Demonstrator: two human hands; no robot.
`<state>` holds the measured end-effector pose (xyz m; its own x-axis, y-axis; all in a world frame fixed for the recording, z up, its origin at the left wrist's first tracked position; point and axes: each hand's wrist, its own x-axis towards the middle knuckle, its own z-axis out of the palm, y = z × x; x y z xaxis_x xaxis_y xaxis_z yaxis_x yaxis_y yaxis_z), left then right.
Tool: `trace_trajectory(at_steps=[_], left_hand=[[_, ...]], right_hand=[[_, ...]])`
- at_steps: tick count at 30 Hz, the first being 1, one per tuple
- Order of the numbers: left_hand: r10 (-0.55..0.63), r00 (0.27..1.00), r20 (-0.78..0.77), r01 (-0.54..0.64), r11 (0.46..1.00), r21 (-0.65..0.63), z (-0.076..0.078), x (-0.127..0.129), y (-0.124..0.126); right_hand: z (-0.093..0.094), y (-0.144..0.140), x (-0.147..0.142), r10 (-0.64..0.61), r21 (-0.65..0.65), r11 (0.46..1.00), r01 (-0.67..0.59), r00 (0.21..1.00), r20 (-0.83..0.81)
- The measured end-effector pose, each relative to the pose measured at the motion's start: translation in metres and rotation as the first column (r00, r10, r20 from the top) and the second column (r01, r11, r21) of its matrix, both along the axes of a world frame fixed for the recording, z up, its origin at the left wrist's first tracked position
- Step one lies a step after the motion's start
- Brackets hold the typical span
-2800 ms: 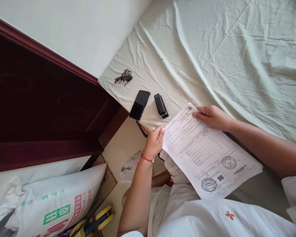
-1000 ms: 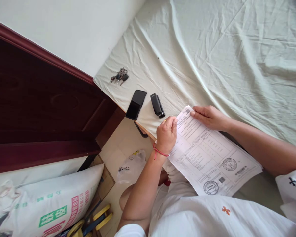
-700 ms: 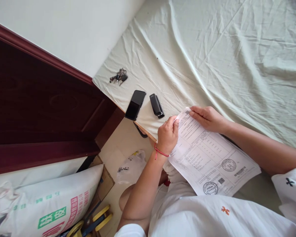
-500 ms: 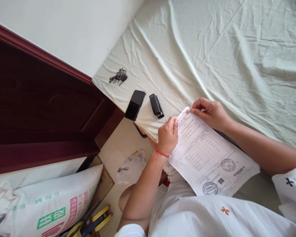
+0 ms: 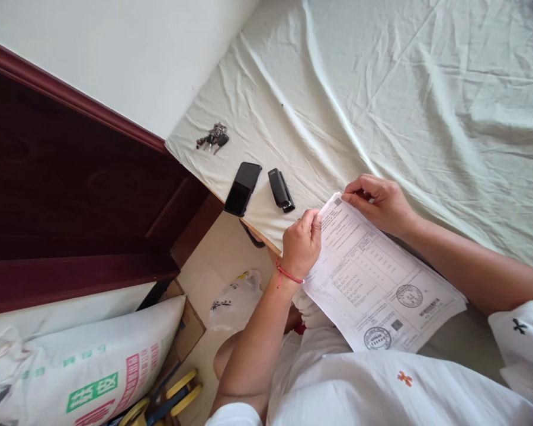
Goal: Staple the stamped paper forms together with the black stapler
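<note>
Two hands grip one stack of printed papers: the left hand (image 5: 301, 244) is curled closed on its left edge, and the right hand (image 5: 379, 201) pinches the far corner with bent fingers. The papers (image 5: 377, 283) lie at the near edge of the bed sheet (image 5: 404, 94), bearing two round stamps. Left of them sit one black phone (image 5: 243, 189), one black stapler (image 5: 281, 190) and one bunch of keys (image 5: 212, 138).

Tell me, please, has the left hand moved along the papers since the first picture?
Yes. The left hand has slid up the papers' left edge toward the top corner, closer to the right hand and the stapler on the bed.
</note>
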<state>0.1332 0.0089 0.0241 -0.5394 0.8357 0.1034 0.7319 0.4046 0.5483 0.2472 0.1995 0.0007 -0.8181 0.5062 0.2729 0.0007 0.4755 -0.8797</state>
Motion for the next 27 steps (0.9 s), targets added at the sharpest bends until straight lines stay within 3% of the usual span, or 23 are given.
trace_trajectory(at_steps=[9,17,20,23,27], left_hand=[[0.002,0.999,0.045,-0.002,1.000,0.000,0.0038,-0.0005,-0.0006],[-0.018,0.997,0.078,0.015,0.999,0.032,0.0053,-0.0006,-0.0012],[-0.007,0.994,0.108,0.003,0.999,0.042,0.0056,-0.0002,-0.0010],[0.004,0.990,0.140,-0.011,0.999,0.050,0.0069,0.0001,-0.0012],[0.007,0.983,0.183,-0.018,0.998,0.059,0.0074,-0.0058,-0.0068]], right_hand=[[0.0079,-0.0012,0.0000,0.006,-0.005,1.000,-0.006,0.999,0.037],[0.0007,0.0018,-0.0023,0.017,-0.055,0.998,-0.014,0.998,0.059],[0.0018,0.0018,-0.0006,0.136,-0.206,0.972,-0.111,0.984,0.111],[0.0055,0.0018,0.0024,0.307,-0.341,0.910,-0.235,0.935,0.176],[0.0093,0.0040,0.0044,0.373,-0.349,0.894,-0.281,0.898,0.232]])
